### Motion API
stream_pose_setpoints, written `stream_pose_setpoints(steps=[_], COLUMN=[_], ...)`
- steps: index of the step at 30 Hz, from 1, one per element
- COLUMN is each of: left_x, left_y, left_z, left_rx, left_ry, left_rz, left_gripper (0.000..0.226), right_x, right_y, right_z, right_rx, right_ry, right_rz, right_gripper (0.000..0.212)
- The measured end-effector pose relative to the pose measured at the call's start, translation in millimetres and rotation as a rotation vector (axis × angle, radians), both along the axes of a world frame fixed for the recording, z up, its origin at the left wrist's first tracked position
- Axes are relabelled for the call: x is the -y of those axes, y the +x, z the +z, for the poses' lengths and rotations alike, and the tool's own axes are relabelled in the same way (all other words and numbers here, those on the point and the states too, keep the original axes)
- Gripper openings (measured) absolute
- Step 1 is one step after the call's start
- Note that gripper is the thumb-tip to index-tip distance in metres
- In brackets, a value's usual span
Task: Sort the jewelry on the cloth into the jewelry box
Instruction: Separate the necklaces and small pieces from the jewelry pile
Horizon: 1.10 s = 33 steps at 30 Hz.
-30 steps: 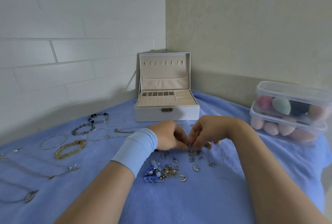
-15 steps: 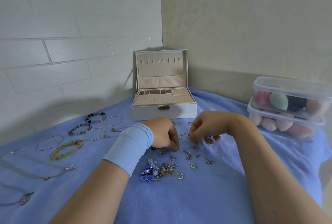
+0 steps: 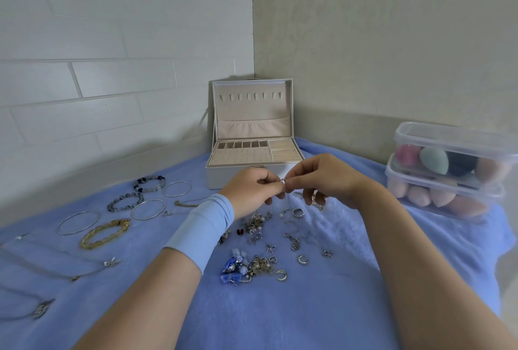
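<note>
Two-handed pinch on small silver jewelry piece (image 3: pixel 283 180).
I see left hand (image 3: pixel 252 190) and right hand (image 3: pixel 322 178) both gripping it; open white jewelry box (image 3: pixel 252 105) at 12 o'clock.

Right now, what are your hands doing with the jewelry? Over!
Left hand and right hand pinch one small silver piece above the cloth. Jewelry box open just behind them. Loose pile lies under them.

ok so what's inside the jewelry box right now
The jewelry box looks empty: bare small compartments, a holed earring panel and ring rolls. The inside of the lid pocket cannot be seen.
</note>
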<state>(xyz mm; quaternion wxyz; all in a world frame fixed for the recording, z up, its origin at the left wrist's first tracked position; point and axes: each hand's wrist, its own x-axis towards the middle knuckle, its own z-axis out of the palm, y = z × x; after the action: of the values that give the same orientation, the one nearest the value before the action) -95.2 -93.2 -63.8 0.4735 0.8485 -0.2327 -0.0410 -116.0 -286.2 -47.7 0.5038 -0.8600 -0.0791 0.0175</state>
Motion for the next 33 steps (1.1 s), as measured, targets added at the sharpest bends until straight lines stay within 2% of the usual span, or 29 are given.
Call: stream_pose_setpoints(steps=[4, 7, 10, 17, 24, 29, 33], left_x=[0.8, 2.2, 3.2, -11.7, -20.7, -18.7, -20.4], left_y=[1.1, -0.6, -2.2, 3.2, 7.1, 7.2, 6.8], left_z=[-2.8, -6.1, -6.8, -3.4, -1.5, -0.3, 0.2], left_rx=[-0.216, -0.325, -0.307, -0.230, -0.262, -0.250, -0.230], left_ry=[-0.278, -0.388, -0.286, -0.064, -0.117, -0.169, -0.183], left_rz=[-0.038, -0.099, -0.089, -0.060, -0.043, -0.009, -0.035], left_gripper=[0.008, 0.019, 0.023, 0.010, 0.012, 0.010, 0.011], right_x=[0.6, -0.6, -0.7, 0.6, -0.7, 0.5, 14.0], right_y=[1.3, 2.0, 2.8, 0.9, 0.0, 1.6, 3.2], right_z=[0.2, -0.9, -1.5, -2.2, -2.3, -5.9, -5.5], right_rx=[0.005, 0.008, 0.006, -0.041, -0.054, -0.078, -0.077], right_ry=[0.090, 0.115, 0.114, 0.048, -0.011, -0.083, -0.185], right_rz=[-0.026, -0.028, -0.028, 0.004, 0.074, 0.089, 0.007], right_gripper=[0.011, 0.012, 0.011, 0.013, 0.004, 0.013, 0.010])
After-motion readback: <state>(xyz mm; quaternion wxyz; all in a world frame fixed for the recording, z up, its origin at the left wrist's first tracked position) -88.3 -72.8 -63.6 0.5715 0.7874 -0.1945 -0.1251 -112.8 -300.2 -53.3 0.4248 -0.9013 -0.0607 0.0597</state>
